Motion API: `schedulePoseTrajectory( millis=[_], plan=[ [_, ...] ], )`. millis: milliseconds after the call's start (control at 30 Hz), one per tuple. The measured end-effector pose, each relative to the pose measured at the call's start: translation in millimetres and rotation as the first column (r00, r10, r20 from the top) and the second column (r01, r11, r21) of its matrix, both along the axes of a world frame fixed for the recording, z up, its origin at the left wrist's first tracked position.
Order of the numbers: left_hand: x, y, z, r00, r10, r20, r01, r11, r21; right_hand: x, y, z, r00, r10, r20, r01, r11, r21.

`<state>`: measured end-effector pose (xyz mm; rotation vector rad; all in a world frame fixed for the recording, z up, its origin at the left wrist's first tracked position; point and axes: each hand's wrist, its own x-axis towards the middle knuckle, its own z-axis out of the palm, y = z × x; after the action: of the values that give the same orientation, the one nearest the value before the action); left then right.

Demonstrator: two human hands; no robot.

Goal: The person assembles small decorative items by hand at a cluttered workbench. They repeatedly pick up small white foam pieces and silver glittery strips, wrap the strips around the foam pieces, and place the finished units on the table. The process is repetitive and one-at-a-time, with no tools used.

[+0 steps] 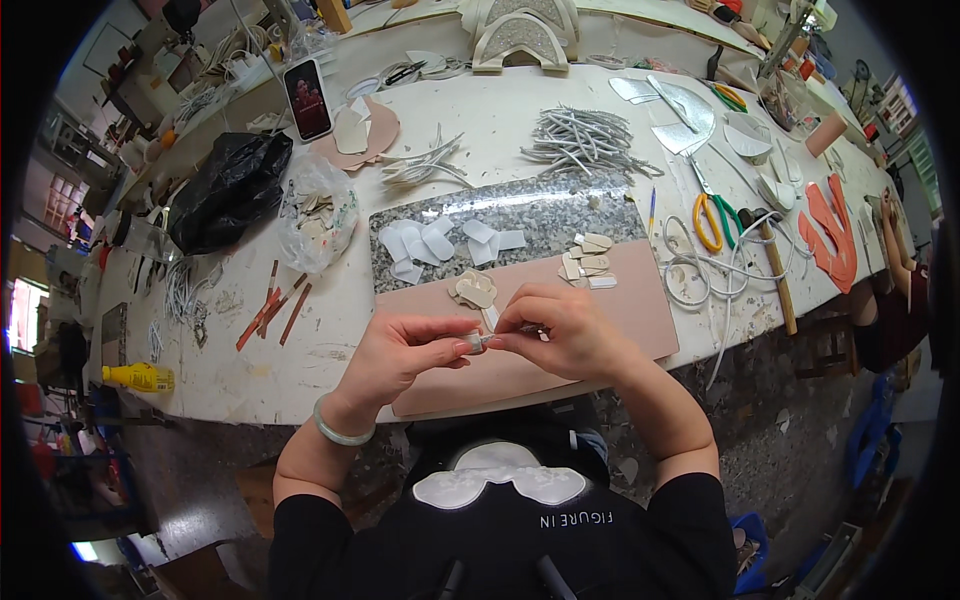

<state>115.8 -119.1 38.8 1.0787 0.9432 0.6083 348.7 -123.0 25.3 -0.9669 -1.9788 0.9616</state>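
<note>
My left hand and my right hand meet over a pink sheet at the near edge of the table. Between their fingertips is a small whitish piece. The left thumb and fingers pinch it, and the right fingers close on its other side. What the right fingertips grip is too small to make out. Just beyond the hands lies a pile of small beige pieces, with a second pile to its right. White rounded pieces rest on a speckled stone slab.
Bundles of grey cord lie farther back. Scissors, a hammer and loose white cord are on the right. A black bag, a clear plastic bag, a phone and brown strips occupy the left.
</note>
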Motion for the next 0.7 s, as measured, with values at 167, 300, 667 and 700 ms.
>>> schedulePoseTrajectory(
  millis=[167, 300, 667, 700],
  plan=[
    [2.7, -2.4, -1.1, 0.999, 0.04, 0.002, -0.04, 0.998, 0.054, -1.4, 1.2, 0.0, 0.999, -0.004, 0.04, 0.004, 1.0, 0.001],
    [1.2, -1.3, -7.1, 0.997, 0.066, 0.027, -0.069, 0.992, 0.106, -4.8, 3.6, -3.5, 0.999, -0.015, 0.043, 0.014, 1.0, 0.023],
    [-19.8, 26.1, -19.9, 0.992, 0.1, 0.074, -0.11, 0.982, 0.155, -25.3, 46.2, -0.7, 0.99, 0.044, 0.136, -0.06, 0.991, 0.117],
    [-21.7, 30.9, -20.1, 0.991, 0.112, 0.072, -0.123, 0.98, 0.158, -27.8, 55.7, -1.1, 0.988, 0.056, 0.143, -0.076, 0.988, 0.136]
  ],
)
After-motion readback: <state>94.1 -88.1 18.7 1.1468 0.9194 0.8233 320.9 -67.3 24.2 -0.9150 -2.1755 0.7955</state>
